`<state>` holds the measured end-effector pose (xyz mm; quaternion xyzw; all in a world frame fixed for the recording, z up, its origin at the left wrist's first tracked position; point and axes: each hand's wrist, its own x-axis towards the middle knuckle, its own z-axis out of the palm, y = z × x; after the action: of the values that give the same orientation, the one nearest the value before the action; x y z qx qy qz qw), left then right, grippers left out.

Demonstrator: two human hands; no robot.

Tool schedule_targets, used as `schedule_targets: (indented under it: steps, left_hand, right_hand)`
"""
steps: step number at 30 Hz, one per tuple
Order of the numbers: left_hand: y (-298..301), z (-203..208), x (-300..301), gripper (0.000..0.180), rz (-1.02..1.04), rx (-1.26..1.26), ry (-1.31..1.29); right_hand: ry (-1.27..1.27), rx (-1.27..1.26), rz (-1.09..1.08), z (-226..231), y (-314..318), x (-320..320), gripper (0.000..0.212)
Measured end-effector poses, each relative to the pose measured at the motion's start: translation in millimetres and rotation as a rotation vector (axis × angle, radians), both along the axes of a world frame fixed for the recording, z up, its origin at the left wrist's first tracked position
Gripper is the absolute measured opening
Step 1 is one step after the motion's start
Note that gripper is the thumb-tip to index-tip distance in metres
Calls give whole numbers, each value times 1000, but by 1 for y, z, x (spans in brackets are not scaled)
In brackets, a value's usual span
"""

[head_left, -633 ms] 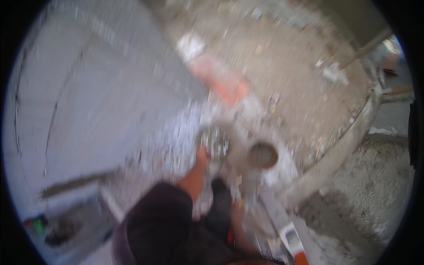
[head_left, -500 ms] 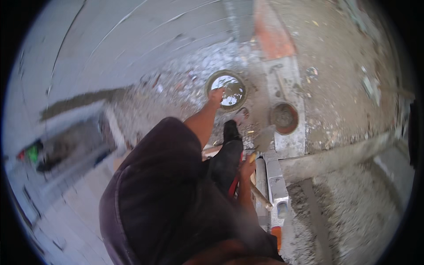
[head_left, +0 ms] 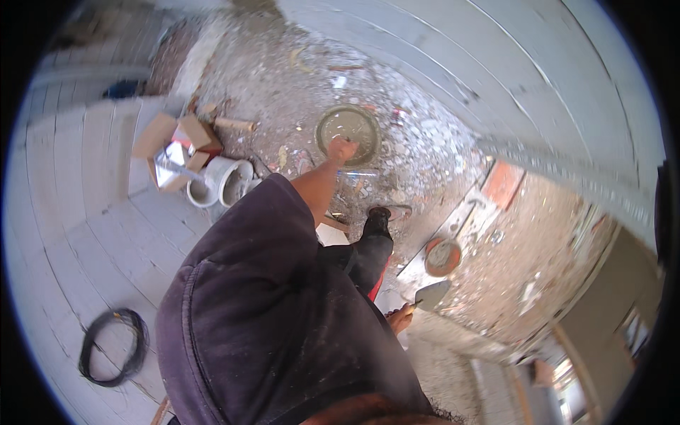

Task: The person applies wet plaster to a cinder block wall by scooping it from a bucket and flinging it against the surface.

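Observation:
My left arm reaches forward, and my left hand [head_left: 342, 149] is closed over the near side of a round bucket [head_left: 377, 134] with murky water in it. Whether the fingers grip its rim or a handle cannot be made out. Low at my right side, my right hand [head_left: 401, 319] is wrapped round the yellowish handle of a trowel [head_left: 432, 295]. The trowel's broad grey blade points away to the right. Beyond the blade stands an orange-rimmed tub [head_left: 443, 257] containing grey mortar, resting on a pale board [head_left: 418, 273].
A hammer [head_left: 467, 216] and a red slab [head_left: 503, 184] lie past the tub. Rubble [head_left: 425, 134] covers the ground before a grey wall [head_left: 538, 71]. Leftward are an open cardboard box [head_left: 159, 134], white buckets [head_left: 234, 177] and a coil of black hose [head_left: 88, 350].
My view has turned left, bringing in the box, white buckets and coil. The bucket at my left hand has shifted left, away from the red slab. The trowel stays in my right hand.

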<state>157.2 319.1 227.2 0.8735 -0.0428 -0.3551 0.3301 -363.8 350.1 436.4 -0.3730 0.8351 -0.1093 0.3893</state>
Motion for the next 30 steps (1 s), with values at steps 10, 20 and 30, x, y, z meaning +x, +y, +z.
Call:
schedule_targets:
  steps: [10,20,30]
  left_hand:
    - [94,-2,153,55,281,108,92]
    - [152,-106,245,52,836,-79,42]
    - [151,-212,253,50,982,-139,-24]
  right_hand:
    - [-60,217,591,38,-71,211,31]
    - [60,-135,1505,-46,-217,431,26]
    - [266,-143,2380,-181,-238,664,36]
